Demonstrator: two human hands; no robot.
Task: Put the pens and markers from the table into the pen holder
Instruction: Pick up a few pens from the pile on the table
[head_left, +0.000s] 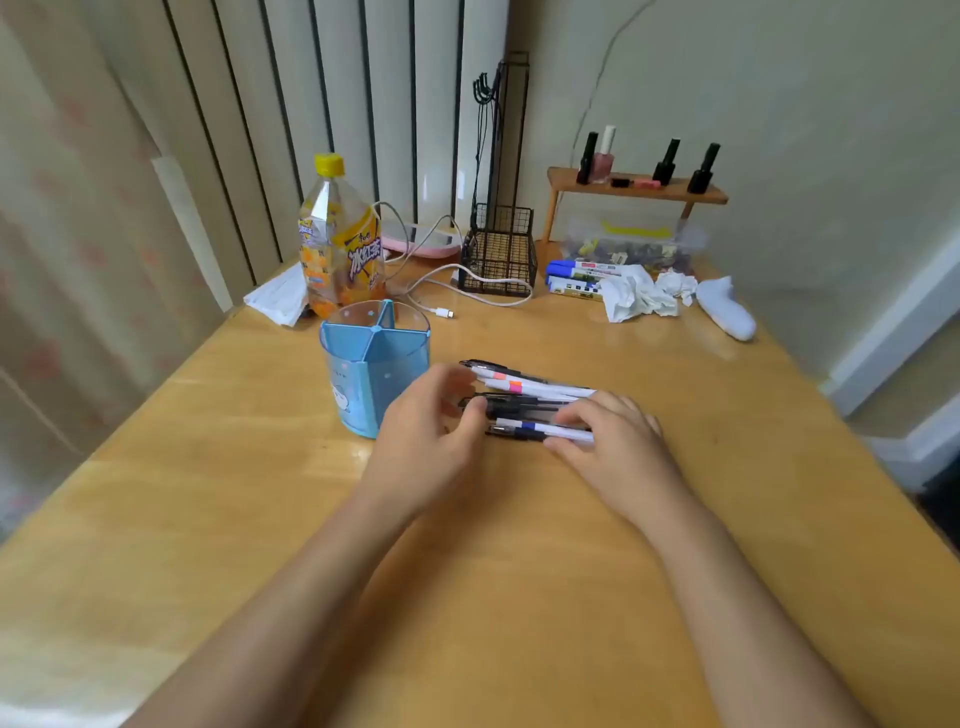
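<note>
A blue translucent pen holder (363, 364) with divided compartments stands upright on the wooden table (519, 571); I see no pens in it. Just right of it lies a row of several pens and markers (524, 400), side by side. My left hand (426, 431) rests at the left ends of the pens, fingers curled around a black pen's tip. My right hand (608, 441) lies over their right ends, fingers spread on the nearest pens. Three blue-capped markers (576, 278) lie at the back of the table.
An orange drink bottle (337, 239) stands behind the holder. A black wire basket (498, 254), a white charging cable (441, 296), crumpled tissue (644, 293), a white sock (727, 312) and a small wooden shelf (634, 189) with nail polish bottles crowd the back edge.
</note>
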